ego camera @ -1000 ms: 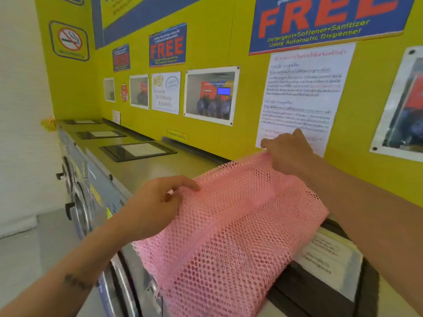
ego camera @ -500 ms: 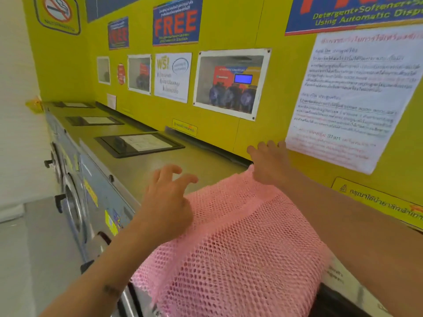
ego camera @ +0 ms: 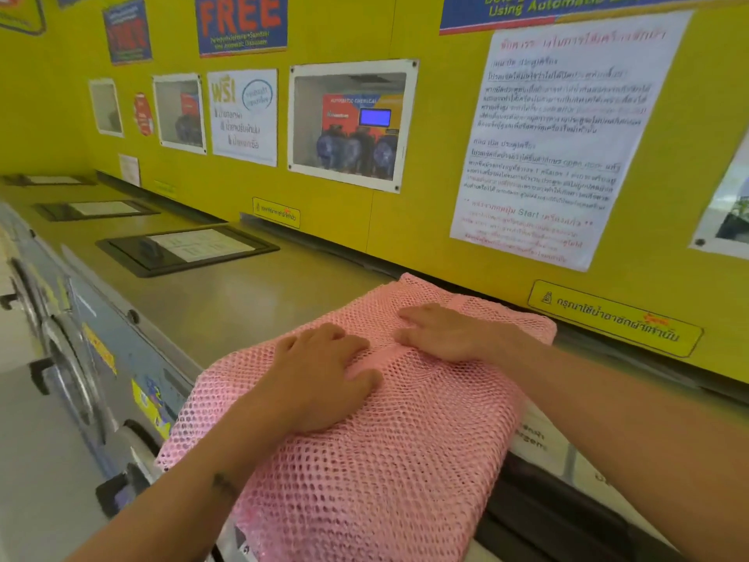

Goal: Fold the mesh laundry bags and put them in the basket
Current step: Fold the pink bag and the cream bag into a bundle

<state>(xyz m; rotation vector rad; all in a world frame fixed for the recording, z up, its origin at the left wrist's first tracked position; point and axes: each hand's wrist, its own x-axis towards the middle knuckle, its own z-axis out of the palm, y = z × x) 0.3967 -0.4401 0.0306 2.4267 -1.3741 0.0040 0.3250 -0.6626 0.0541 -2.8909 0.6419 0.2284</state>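
Two hands, left (ego camera: 320, 375) | right (ego camera: 439, 332), flat on one pink mesh bag (ego camera: 385, 460)

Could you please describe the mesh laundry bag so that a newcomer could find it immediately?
Follow the steel machine top below the yellow wall. Nearest the camera lies the pink mesh laundry bag, both hands flat on it. It is the only soft pink thing there.

Mesh bag (ego camera: 385, 460) cut off (bottom edge); notices blurred.

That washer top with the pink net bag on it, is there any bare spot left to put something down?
Yes: the bare metal stretch between the pink mesh bag and the black-framed panel. Where the left hand and right hand press, the bag fills the top.
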